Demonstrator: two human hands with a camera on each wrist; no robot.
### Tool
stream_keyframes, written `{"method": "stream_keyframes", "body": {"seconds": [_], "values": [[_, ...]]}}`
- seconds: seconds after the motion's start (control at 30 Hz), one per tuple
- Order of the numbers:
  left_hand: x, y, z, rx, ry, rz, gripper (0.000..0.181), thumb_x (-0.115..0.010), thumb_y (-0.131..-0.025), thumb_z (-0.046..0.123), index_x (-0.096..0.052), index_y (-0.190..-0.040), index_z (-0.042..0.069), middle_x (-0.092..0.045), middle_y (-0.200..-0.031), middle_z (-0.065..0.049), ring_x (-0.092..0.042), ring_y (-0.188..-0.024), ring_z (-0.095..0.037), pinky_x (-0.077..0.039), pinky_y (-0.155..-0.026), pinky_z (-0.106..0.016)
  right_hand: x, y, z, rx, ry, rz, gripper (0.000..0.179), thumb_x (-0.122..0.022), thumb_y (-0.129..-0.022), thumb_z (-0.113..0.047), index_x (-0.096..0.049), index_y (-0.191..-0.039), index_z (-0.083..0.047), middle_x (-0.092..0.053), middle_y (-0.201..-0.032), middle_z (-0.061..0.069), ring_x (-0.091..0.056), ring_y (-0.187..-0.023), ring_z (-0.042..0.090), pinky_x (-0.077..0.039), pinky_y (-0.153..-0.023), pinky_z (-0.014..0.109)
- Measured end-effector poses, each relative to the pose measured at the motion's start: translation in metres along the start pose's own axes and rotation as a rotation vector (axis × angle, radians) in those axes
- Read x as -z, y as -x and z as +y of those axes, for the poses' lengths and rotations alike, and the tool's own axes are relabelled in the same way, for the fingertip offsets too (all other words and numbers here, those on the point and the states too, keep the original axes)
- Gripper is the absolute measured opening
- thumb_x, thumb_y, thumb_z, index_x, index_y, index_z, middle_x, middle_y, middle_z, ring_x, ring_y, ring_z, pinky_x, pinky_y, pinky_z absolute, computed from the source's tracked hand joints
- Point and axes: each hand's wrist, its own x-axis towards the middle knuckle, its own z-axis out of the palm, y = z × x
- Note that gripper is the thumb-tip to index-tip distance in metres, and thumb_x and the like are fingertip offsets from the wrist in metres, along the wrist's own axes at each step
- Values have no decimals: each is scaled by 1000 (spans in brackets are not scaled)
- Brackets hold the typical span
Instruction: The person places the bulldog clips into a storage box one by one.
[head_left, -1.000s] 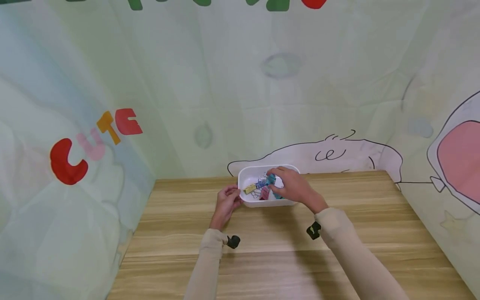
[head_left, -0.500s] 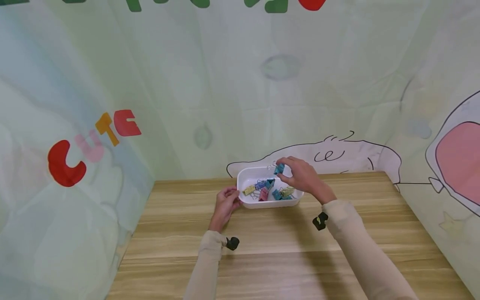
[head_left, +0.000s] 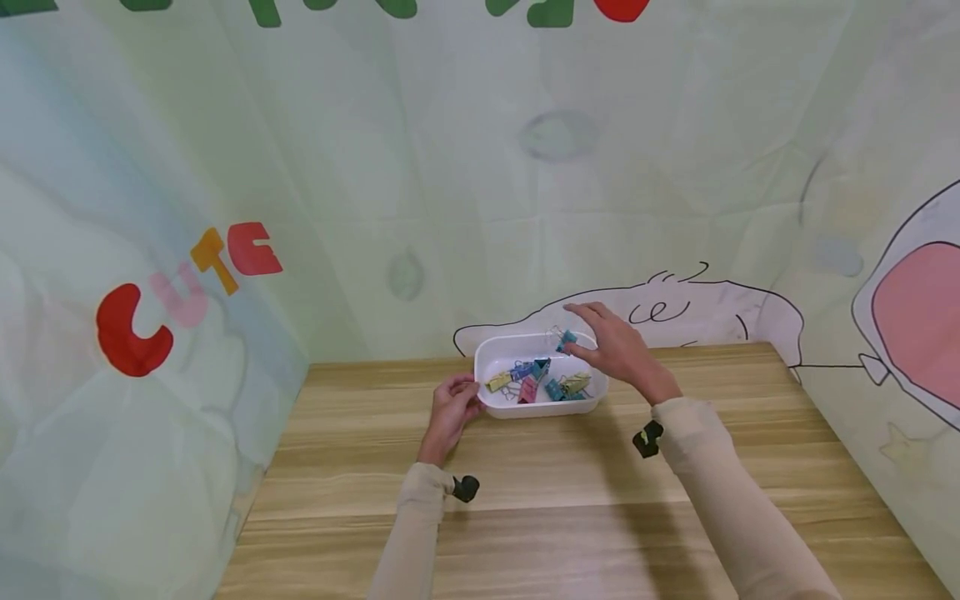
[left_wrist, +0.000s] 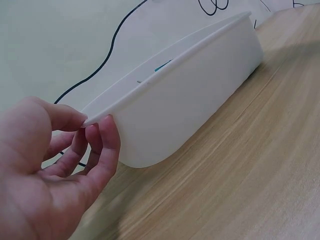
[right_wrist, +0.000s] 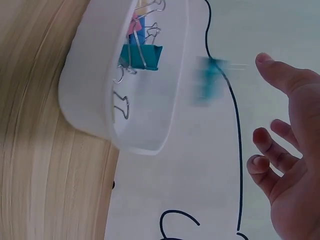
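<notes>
A white plastic box stands at the table's back edge with several coloured binder clips in it. My left hand pinches the rim at its left corner, thumb on top and fingertips under the edge in the left wrist view. Over the box's far right side, a teal binder clip hangs in mid-air, blurred in the right wrist view. Apart from it there, my right hand has its fingers spread and holds nothing. Below lie a yellow clip, a pink clip and another yellow clip, among blue and teal ones.
The wood-grain table extends toward me from the box. Right behind it rises a printed cloth backdrop, which also encloses both sides. Each wrist wears a small black camera.
My right hand lifted the teal clip from the box's middle up and to the right, then its fingers parted and let go. The left hand has stayed on the rim.
</notes>
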Motion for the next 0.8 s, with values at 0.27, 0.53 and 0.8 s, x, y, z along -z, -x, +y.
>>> {"method": "stream_keyframes", "body": {"seconds": [0.27,0.53,0.8], "values": [[1,-1,1,3,7,6,32,-60,-102,0,-54,-132,-13,-58,-113,-21,-64,-88,-23,-62,-75,-28,2,4,-1,11,-13,3,79,-79,-93,-41,-43,-158,-15,-42,-155,21,-57,-127,45,-53,-97,65],[1,-1,0,-7,-9,10,33,-60,-102,0,-54,-132,-13,-59,-112,-20,-64,-86,-22,-61,-73,-27,2,6,-6,1,-20,-20,78,-78,-93,-42,-42,-159,-20,-41,-157,19,-58,-126,44,-52,-98,66],[7,5,0,-63,-157,63,33,-64,-103,12,-60,-127,-10,-63,-112,-23,-65,-80,-23,-62,-69,-31,0,12,-8,-9,-41,-44,78,-78,-93,-44,-43,-158,-21,-42,-156,17,-58,-126,43,-52,-97,67]]}}
